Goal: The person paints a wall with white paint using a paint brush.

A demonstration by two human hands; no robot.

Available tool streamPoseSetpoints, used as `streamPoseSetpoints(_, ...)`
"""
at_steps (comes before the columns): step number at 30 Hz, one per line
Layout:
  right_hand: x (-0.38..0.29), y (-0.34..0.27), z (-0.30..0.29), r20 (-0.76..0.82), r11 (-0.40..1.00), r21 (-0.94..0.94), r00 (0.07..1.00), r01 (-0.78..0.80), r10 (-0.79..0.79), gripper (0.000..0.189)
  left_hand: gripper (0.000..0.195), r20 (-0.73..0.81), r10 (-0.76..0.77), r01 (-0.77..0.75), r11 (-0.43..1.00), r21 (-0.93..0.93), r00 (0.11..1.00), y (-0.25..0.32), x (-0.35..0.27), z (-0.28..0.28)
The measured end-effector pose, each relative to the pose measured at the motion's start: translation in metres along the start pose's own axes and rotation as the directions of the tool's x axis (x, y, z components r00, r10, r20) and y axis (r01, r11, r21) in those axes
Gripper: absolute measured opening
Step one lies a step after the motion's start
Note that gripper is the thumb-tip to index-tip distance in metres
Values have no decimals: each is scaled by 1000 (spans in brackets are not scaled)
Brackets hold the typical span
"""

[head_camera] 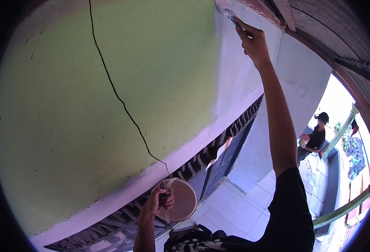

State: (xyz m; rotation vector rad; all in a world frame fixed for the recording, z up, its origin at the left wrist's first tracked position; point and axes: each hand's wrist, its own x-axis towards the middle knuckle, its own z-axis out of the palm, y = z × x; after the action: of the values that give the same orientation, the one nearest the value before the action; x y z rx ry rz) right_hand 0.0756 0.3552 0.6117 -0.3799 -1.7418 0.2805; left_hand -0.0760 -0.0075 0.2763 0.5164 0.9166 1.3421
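My right hand [253, 41] is raised at the top right, gripping the handle of a paintbrush [230, 14] whose head touches the upper wall near the wooden roof edge. Around it the wall has a pale whitish coat [238, 63], bordering the green painted wall [159, 78] to the left. A long dark crack [122, 100] runs down the green part. Low in the view, my left hand [162, 200] is closed around the strap handle of a round plastic bucket [183, 201]; a small dark item, not clear, shows in the same fist.
Below the wall's pale lower band runs a dark slatted vent [200, 160] above a window. Wooden beams and a corrugated roof [323, 28] are overhead at right. On the tiled floor [235, 211] further off stands another person [317, 137] holding a container, near a green post [339, 132].
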Motion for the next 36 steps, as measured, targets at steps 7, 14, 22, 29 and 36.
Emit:
streamPoseSetpoints(7, -43, 19, -7, 104, 997, -72, 994, -1, 8, 32, 20, -7, -30, 30, 999, 12, 1000, -6, 4, -13)
streamPoseSetpoints(14, -136, 42, -4, 203, 991, -123, 977, -48, 72, 31, 21, -13, -50, 51, 999, 20, 999, -5, 6, -16)
streamPoseSetpoints(22, -278, 75, -11, 448, 944, -268, 842, -193, 300, 36, 19, -4, -48, 48, 999, -9, 999, -11, 10, -11)
streamPoseSetpoints(29, -299, 73, -31, 499, 882, -420, 758, -212, 420, 33, 19, -11, -75, 75, 997, -23, 997, -13, 7, -14)
streamPoseSetpoints(36, -277, 71, -35, 491, 863, -493, 785, -107, 378, 28, 19, 0, -70, 70, 997, -12, 998, -13, 6, -14)
